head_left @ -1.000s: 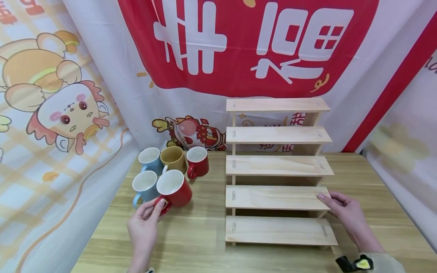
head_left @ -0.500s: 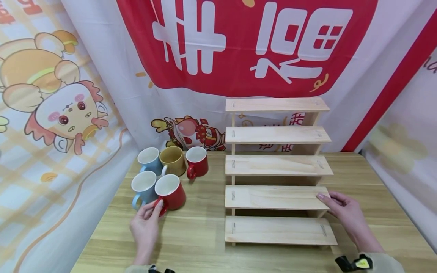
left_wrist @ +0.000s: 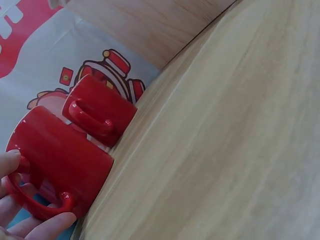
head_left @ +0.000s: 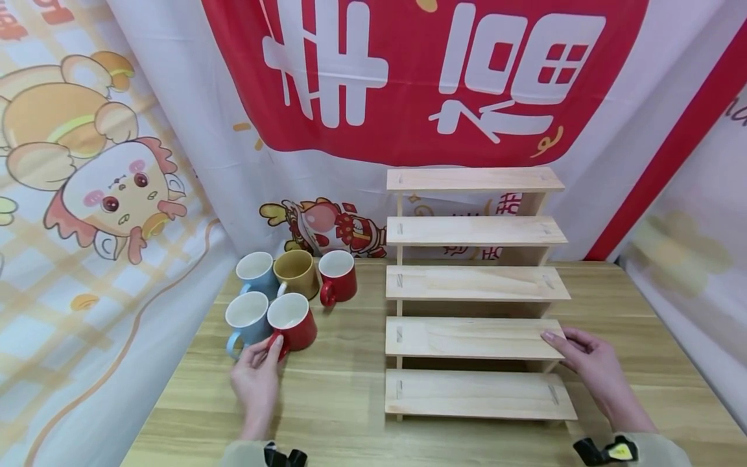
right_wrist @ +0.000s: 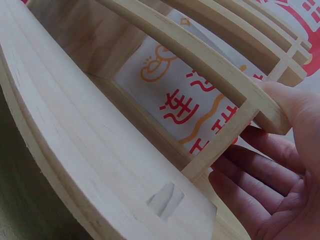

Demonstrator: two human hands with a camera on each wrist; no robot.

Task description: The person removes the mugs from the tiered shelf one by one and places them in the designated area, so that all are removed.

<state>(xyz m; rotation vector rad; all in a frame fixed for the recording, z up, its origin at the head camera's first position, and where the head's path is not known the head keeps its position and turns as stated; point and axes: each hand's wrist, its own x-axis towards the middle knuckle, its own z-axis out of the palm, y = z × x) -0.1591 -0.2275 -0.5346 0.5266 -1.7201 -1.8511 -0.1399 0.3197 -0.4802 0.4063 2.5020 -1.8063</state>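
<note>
A red mug (head_left: 299, 327) with a white inside is upright on the table, at the front of a group of mugs. My left hand (head_left: 257, 379) pinches its handle between thumb and fingers; the left wrist view shows the thumb over the handle's top. Beside that mug is a light blue mug (head_left: 248, 318). At right stands a stepped wooden rack (head_left: 473, 337) with several shelves. My right hand (head_left: 595, 370) holds the right end of its second-lowest shelf. In the right wrist view the thumb lies over the shelf, with the fingers (right_wrist: 255, 177) below by the upright.
Behind are another light blue mug (head_left: 257, 269), a mustard mug (head_left: 297, 275) and a second red mug (head_left: 338, 277). Bare wooden tabletop (head_left: 338, 402) lies between mugs and rack. A printed cloth (head_left: 327, 162) hangs along the back and sides.
The red mug has come down from a raised, tilted position to upright on the table, then shifted slightly back toward the other mugs. My right hand has stayed on the rack.
</note>
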